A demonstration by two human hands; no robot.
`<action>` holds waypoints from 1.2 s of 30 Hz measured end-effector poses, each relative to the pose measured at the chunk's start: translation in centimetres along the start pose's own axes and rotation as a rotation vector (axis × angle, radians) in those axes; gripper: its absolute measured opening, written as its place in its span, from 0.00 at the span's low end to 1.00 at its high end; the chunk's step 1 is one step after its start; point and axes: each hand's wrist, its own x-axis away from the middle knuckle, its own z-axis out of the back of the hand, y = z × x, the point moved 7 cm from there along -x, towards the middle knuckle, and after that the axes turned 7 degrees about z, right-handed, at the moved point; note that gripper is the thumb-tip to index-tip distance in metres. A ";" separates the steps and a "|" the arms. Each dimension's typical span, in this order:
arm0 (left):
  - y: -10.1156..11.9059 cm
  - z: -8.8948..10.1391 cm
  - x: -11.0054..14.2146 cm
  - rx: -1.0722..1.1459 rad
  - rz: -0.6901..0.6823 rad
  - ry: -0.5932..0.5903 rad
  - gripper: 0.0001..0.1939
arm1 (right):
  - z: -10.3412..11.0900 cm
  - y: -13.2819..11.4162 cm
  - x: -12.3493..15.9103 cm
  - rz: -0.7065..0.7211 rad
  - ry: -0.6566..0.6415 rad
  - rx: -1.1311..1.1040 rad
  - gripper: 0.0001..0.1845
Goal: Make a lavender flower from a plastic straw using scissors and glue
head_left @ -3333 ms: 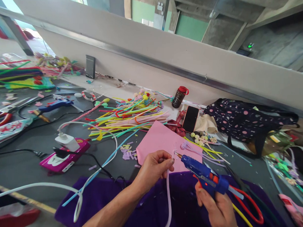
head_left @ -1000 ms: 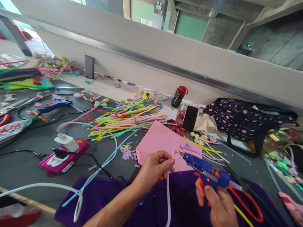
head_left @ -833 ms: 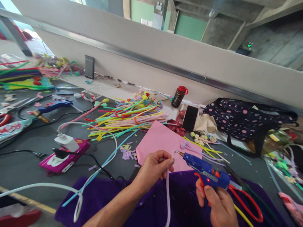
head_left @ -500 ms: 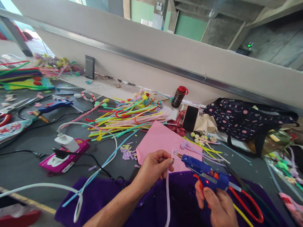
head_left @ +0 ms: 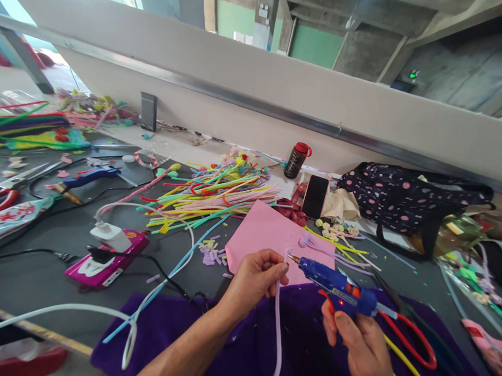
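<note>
Between its thumb and fingers my left hand [head_left: 259,275] pinches a pale lilac pipe cleaner [head_left: 277,334], whose long end hangs down over the purple cloth [head_left: 180,339]. My right hand [head_left: 359,340] is wrapped round the handle of a blue hot glue gun [head_left: 334,283], with a finger by its red trigger. A small red light glows on the gun. Its metal nozzle points left, at the tip of the pipe cleaner just above my left fingertips; whether they touch I cannot tell. Beneath both lies a pink sheet [head_left: 253,237].
Bundled coloured pipe cleaners [head_left: 217,200] lie behind the sheet, short cut pieces [head_left: 213,253] beside it. A pink power strip [head_left: 108,260] with cords sits left. Red-handled scissors [head_left: 414,339] rest right, near the glue gun. Farther back are a phone [head_left: 315,196], a bottle [head_left: 296,161] and a patterned bag [head_left: 415,202].
The glue gun has shifted slightly left in my right hand, bringing its nozzle closer to the pipe cleaner's tip. My left hand has hardly moved.
</note>
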 end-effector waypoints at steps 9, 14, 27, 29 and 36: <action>0.0 0.0 0.1 -0.012 -0.005 -0.005 0.12 | 0.0 -0.1 -0.2 -0.020 0.027 0.002 0.19; 0.0 0.0 0.0 -0.014 -0.019 -0.018 0.11 | -0.1 -0.2 0.0 -0.004 0.015 -0.021 0.18; 0.1 0.0 0.1 -0.002 0.011 -0.006 0.13 | -0.1 -0.2 -0.1 -0.016 0.010 0.003 0.19; 0.1 0.0 0.1 0.002 0.010 0.002 0.13 | -0.1 -0.2 0.0 -0.016 0.010 0.000 0.18; 0.0 -0.1 0.1 -0.012 0.015 -0.013 0.13 | 0.2 -0.1 -0.2 -0.027 0.049 -0.024 0.19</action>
